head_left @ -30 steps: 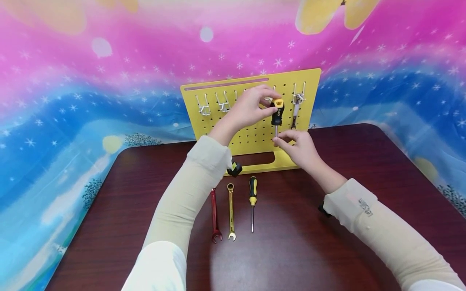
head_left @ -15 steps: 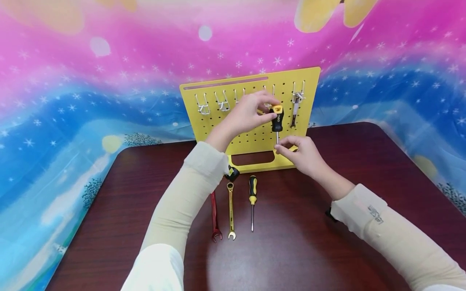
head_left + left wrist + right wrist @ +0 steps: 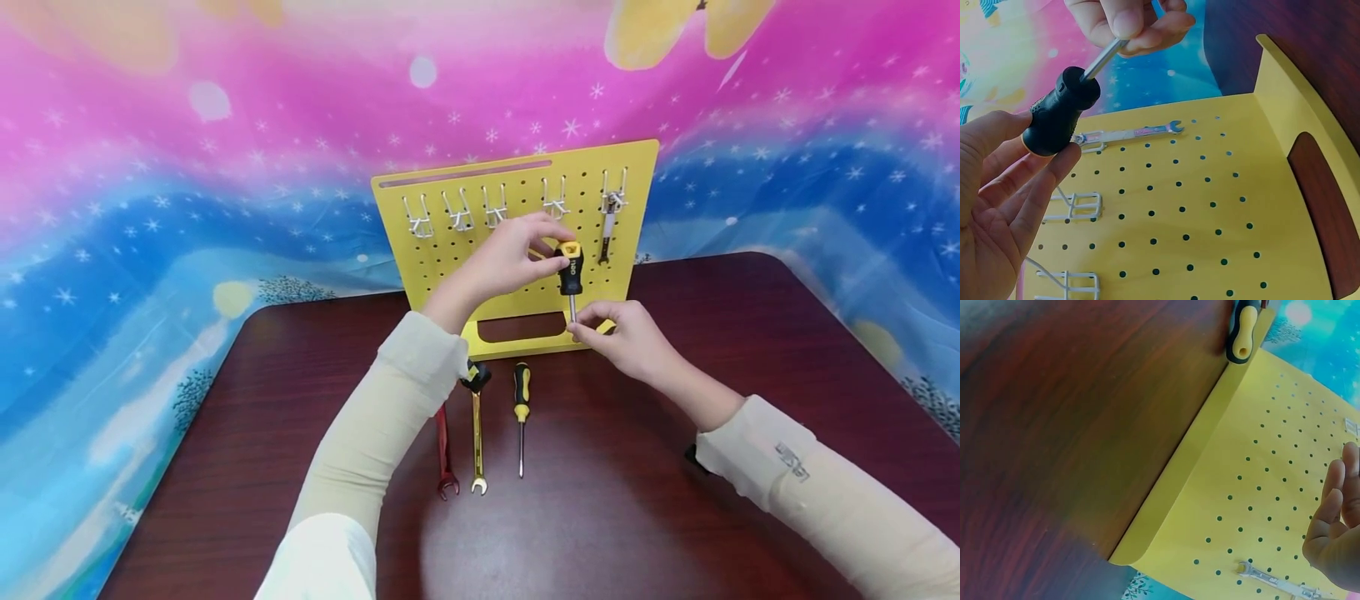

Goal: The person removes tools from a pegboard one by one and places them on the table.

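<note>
Driver (image 3: 571, 279): in the air in front of the board (image 3: 435, 267), held between 2 hands, handle uppermost and near upright; I can't see it touching the board or any hook.
Left hand (image 3: 519, 252): pinches the handle (image 3: 1059, 115) near its yellow top, thumb on one side, fingers on the other.
Right hand (image 3: 630, 340): pinches the shaft (image 3: 1102, 60) low down, thumb against fingertip.
Handle grip: only finger ends bear on a fat, rounded body, so I'd expect it to twist or slide if it gets knocked.
Shaft grip: thin, smooth-looking metal; if the right hand lets go first, the tip could swing, and if the left goes first, the heavy-looking handle could topple.
Bare hook (image 3: 555, 208): sits above and a little left of the driver; a hurried lift could catch the handle on its wires.
Hung wrench (image 3: 608, 229): dangles just right of the driver; a stray knuckle could set it rocking or unhook it.
Desk (image 3: 615, 483): carries a red wrench (image 3: 444, 454), a gold wrench (image 3: 477, 433) and the spare driver (image 3: 522, 387); the left forearm passes over the red one, so a dropped elbow could nudge it.
</note>
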`<act>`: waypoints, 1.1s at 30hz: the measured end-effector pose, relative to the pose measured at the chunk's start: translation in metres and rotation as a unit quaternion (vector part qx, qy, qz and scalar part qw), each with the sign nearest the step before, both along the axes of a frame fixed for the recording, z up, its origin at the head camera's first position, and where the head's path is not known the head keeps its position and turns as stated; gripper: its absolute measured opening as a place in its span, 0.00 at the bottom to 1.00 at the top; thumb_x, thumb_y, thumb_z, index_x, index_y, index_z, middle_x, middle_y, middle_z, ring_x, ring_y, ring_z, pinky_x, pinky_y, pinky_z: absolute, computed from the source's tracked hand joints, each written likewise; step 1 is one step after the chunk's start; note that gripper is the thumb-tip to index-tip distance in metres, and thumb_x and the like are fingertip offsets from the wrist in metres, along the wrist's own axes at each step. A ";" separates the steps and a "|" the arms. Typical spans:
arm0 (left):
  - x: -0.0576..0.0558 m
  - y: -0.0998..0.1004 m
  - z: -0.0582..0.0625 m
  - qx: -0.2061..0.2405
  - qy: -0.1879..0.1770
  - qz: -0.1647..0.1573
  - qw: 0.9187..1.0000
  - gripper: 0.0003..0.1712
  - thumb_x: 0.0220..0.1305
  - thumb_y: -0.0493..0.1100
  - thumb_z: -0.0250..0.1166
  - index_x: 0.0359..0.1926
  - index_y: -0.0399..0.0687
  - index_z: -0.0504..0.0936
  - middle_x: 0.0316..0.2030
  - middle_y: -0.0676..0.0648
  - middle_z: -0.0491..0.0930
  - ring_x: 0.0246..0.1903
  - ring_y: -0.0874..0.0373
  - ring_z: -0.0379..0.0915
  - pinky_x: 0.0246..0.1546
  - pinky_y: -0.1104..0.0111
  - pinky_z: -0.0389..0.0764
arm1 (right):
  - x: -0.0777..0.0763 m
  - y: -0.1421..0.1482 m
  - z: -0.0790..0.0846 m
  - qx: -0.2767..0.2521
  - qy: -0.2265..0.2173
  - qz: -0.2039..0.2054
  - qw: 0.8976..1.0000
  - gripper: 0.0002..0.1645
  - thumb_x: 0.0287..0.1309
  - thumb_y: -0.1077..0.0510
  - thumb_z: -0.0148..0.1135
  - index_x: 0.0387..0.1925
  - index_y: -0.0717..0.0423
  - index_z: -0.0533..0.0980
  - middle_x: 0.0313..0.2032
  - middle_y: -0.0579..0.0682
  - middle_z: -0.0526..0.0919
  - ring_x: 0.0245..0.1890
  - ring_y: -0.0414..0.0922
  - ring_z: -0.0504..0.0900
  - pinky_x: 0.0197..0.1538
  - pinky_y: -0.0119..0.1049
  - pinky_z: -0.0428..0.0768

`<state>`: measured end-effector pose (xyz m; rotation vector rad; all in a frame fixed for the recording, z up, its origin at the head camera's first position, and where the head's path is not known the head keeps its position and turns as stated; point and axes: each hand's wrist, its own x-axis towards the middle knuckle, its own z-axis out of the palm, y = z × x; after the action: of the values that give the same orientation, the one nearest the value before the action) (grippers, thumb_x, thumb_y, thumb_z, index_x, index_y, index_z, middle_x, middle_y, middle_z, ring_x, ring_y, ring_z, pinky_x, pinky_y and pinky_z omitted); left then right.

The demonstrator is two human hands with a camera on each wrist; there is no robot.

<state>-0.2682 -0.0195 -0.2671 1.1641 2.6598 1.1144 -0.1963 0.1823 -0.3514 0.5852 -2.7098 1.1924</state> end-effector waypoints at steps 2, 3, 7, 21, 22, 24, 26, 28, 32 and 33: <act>0.001 -0.001 -0.003 -0.001 -0.003 0.000 1.000 0.20 0.69 0.42 0.64 0.60 0.45 0.80 0.64 0.45 0.73 0.48 0.57 0.83 0.50 0.74 0.82 | 0.002 0.000 -0.001 0.006 0.002 0.002 1.000 0.06 0.63 0.59 0.66 0.36 0.57 0.86 0.31 0.50 0.87 0.33 0.41 0.80 0.31 0.28 0.80; 0.002 -0.001 -0.005 0.000 -0.003 -0.001 1.000 0.20 0.69 0.42 0.64 0.60 0.44 0.80 0.64 0.44 0.74 0.48 0.56 0.83 0.50 0.74 0.83 | 0.003 0.000 -0.002 0.009 0.003 0.004 1.000 0.06 0.63 0.59 0.66 0.35 0.57 0.86 0.31 0.50 0.87 0.33 0.41 0.80 0.31 0.28 0.80; 0.005 -0.002 -0.010 0.002 -0.010 -0.006 1.000 0.20 0.69 0.42 0.64 0.60 0.44 0.80 0.62 0.45 0.75 0.48 0.57 0.83 0.49 0.74 0.82 | 0.007 0.002 -0.004 0.009 -0.004 0.012 1.000 0.06 0.63 0.59 0.66 0.34 0.57 0.85 0.30 0.49 0.87 0.33 0.40 0.78 0.32 0.28 0.80; 0.014 -0.007 -0.032 -0.003 -0.031 -0.015 0.999 0.19 0.68 0.41 0.65 0.58 0.43 0.81 0.55 0.47 0.79 0.46 0.57 0.84 0.49 0.75 0.82 | 0.020 0.004 -0.018 0.011 -0.012 0.052 0.998 0.03 0.60 0.62 0.68 0.31 0.53 0.85 0.28 0.44 0.85 0.32 0.38 0.75 0.35 0.29 0.75; 0.014 -0.007 -0.033 -0.006 -0.032 -0.016 0.999 0.19 0.68 0.41 0.65 0.58 0.43 0.80 0.55 0.47 0.79 0.47 0.57 0.84 0.49 0.75 0.82 | 0.021 0.004 -0.020 0.010 -0.013 0.056 0.998 0.03 0.60 0.62 0.68 0.31 0.53 0.85 0.28 0.44 0.84 0.31 0.38 0.75 0.35 0.29 0.75; 0.015 -0.007 -0.036 -0.007 -0.034 -0.020 0.999 0.19 0.68 0.41 0.65 0.58 0.42 0.80 0.55 0.47 0.79 0.47 0.56 0.84 0.49 0.75 0.82 | 0.022 0.005 -0.022 0.007 -0.017 0.061 0.998 0.02 0.59 0.62 0.68 0.31 0.54 0.85 0.27 0.44 0.84 0.31 0.38 0.75 0.35 0.29 0.75; 0.017 -0.008 -0.040 -0.008 -0.038 -0.023 0.999 0.19 0.68 0.40 0.65 0.58 0.42 0.80 0.55 0.46 0.79 0.47 0.55 0.84 0.49 0.75 0.82 | 0.024 0.005 -0.025 0.008 -0.020 0.067 0.998 0.02 0.59 0.63 0.68 0.31 0.54 0.85 0.27 0.43 0.84 0.30 0.37 0.74 0.34 0.29 0.75; 0.017 -0.009 -0.043 -0.007 -0.044 -0.025 0.999 0.19 0.68 0.40 0.65 0.58 0.42 0.80 0.55 0.45 0.79 0.47 0.54 0.85 0.48 0.75 0.83 | 0.025 0.005 -0.027 0.010 -0.019 0.073 0.997 0.03 0.59 0.63 0.68 0.30 0.54 0.84 0.26 0.42 0.83 0.29 0.36 0.74 0.33 0.29 0.75; 0.019 -0.011 -0.049 -0.016 -0.052 -0.023 0.998 0.19 0.68 0.41 0.65 0.58 0.43 0.80 0.56 0.46 0.79 0.47 0.56 0.85 0.47 0.75 0.83 | 0.027 0.004 -0.029 0.019 -0.018 0.089 0.996 0.04 0.59 0.62 0.69 0.29 0.52 0.84 0.25 0.40 0.82 0.28 0.35 0.73 0.31 0.30 0.74; 0.019 -0.012 -0.050 -0.017 -0.053 -0.023 0.998 0.19 0.68 0.42 0.65 0.58 0.43 0.80 0.56 0.46 0.79 0.47 0.56 0.85 0.47 0.74 0.83 | 0.027 0.004 -0.030 0.020 -0.016 0.093 0.995 0.04 0.59 0.62 0.69 0.29 0.52 0.84 0.25 0.40 0.82 0.28 0.35 0.72 0.31 0.30 0.74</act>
<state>-0.2488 -0.0314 -0.3174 1.1202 2.5492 1.0864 -0.1692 0.1864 -0.3811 0.8489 -2.7615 1.1983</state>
